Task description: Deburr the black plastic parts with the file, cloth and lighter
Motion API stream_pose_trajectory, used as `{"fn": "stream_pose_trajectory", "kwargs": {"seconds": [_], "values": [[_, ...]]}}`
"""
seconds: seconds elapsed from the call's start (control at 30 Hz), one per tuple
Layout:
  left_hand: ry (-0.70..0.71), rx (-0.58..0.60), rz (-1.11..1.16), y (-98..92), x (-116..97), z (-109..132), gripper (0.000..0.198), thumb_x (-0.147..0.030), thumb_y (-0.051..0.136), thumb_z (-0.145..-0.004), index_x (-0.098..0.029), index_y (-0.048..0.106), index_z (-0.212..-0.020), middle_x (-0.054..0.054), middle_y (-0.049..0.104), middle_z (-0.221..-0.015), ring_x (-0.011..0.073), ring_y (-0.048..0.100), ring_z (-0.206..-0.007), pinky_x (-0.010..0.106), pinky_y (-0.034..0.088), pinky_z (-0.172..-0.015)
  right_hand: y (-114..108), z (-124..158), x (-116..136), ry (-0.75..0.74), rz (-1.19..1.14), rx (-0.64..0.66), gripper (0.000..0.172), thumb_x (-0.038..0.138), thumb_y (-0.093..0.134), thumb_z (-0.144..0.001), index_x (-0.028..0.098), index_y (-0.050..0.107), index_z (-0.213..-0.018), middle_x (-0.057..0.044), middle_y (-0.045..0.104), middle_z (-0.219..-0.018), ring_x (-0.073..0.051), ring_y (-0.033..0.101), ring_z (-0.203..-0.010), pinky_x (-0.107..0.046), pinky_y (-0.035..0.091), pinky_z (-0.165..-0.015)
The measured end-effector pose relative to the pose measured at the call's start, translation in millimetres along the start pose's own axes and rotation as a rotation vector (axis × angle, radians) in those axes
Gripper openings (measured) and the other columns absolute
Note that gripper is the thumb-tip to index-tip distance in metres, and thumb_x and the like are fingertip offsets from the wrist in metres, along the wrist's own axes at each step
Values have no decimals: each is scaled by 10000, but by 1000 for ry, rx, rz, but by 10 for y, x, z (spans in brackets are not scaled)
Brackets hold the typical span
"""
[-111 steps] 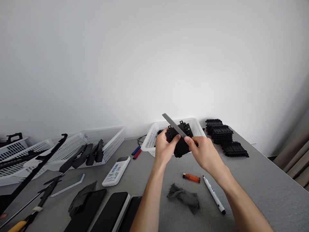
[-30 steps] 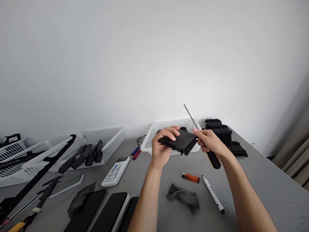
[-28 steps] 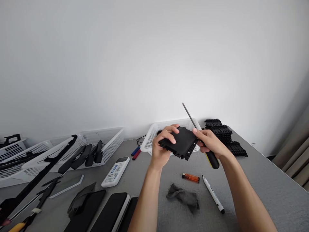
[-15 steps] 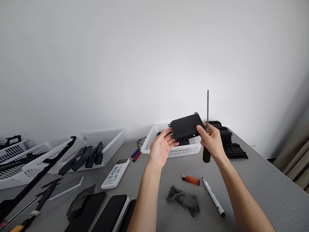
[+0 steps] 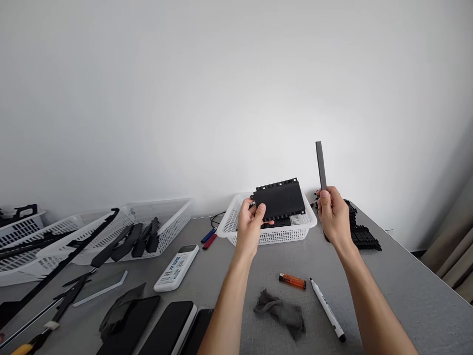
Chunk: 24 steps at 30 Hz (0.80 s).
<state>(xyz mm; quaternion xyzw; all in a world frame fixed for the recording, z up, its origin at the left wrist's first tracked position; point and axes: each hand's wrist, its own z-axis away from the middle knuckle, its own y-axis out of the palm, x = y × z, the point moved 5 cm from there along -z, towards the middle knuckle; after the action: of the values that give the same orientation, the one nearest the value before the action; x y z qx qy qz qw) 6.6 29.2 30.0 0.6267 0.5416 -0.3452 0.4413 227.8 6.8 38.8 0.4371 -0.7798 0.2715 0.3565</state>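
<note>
My left hand (image 5: 251, 223) pinches the left edge of a flat black plastic plate (image 5: 280, 199) and holds it up over a small white basket (image 5: 236, 222). My right hand (image 5: 333, 214) is closed round the handle of a flat grey file (image 5: 321, 165), whose blade points straight up. The right hand is a little to the right of the plate and does not touch it. More black parts lie in the basket under the plate.
Stacks of black plates (image 5: 360, 231) stand behind my right hand. On the grey table lie an orange lighter (image 5: 292, 281), a marker (image 5: 327, 309), a dark cloth (image 5: 280, 313), a white remote (image 5: 176, 267), phones (image 5: 170, 328), and a larger white basket (image 5: 140, 229) with long black parts.
Earlier both hands worked the file against the plate. My right hand let go of the plate and drew right with the file upright; my left hand now holds the plate alone, face toward me.
</note>
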Motion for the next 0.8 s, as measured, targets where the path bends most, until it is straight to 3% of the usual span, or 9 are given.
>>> {"fn": "stream_pose_trajectory", "kwargs": {"seconds": [0.13,0.27,0.47,0.6,0.8], "values": [[39,-39,-104,-30,29,-13,375,-539,654,-835,-259,547,-1060,52,706,-1010,186,651,-968,288,486,-853,-100,-27,6,22,99,28,387,538,363,-996,221,493,-816,31,467,-644,-123,398,-557,-242,309,-526],[87,9,-50,3,31,-15,373,-507,641,-856,-275,517,-1120,63,686,-1134,192,636,-1081,299,462,-945,-91,-18,53,33,42,133,438,572,382,-981,214,501,-759,41,412,-591,-123,361,-538,-252,270,-513],[110,19,-39,21,-17,11,333,-412,597,-890,-281,487,-1175,89,632,-1275,195,598,-1187,315,447,-1000,9,33,115,39,90,301,585,679,462,-906,223,308,-574,50,268,-553,-103,229,-530,-273,168,-506],[116,49,11,65,-72,32,380,-347,602,-847,-273,477,-1198,90,636,-1277,202,608,-1178,336,457,-1004,58,48,112,20,295,293,643,722,507,-851,232,208,-562,54,201,-537,-104,170,-534,-280,143,-510],[123,90,37,104,-114,46,410,-301,598,-809,-267,494,-1204,103,625,-1302,224,601,-1194,352,464,-1003,132,68,134,-60,500,275,669,763,486,-833,233,215,-529,44,255,-481,-115,177,-506,-283,162,-509]]}}
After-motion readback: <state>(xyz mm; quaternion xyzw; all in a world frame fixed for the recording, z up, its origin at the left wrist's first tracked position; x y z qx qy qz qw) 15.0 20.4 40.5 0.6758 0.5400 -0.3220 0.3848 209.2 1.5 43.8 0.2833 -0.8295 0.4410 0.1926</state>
